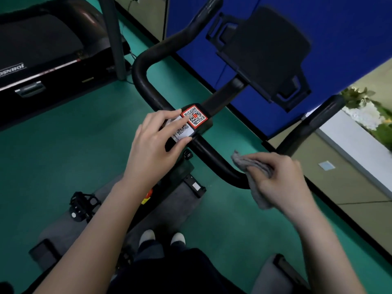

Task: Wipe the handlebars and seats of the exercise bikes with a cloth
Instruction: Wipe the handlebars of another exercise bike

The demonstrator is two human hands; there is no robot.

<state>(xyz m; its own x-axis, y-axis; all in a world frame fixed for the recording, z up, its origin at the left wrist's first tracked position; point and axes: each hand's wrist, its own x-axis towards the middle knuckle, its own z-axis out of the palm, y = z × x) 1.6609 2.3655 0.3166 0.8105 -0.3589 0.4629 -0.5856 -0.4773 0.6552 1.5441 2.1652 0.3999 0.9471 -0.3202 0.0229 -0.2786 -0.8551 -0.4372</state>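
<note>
A black exercise-bike handlebar [142, 73] loops across the middle of the head view. Its centre block [196, 116] carries an orange QR sticker and a white label. My left hand [158, 141] holds this block, thumb on its near side and fingers over the label. My right hand [280, 181] grips a folded grey cloth [251, 187] wrapped against the handlebar's lower right bend. A black tablet holder [269, 52] stands beyond the bar. No seat is in view.
A black treadmill [42, 66] sits at the upper left with a grey post beside it. A blue panel [350, 24] stands behind the bike. A pedal [82, 205] hangs at the lower left above the green floor [63, 134]. My shoes show at the bottom centre.
</note>
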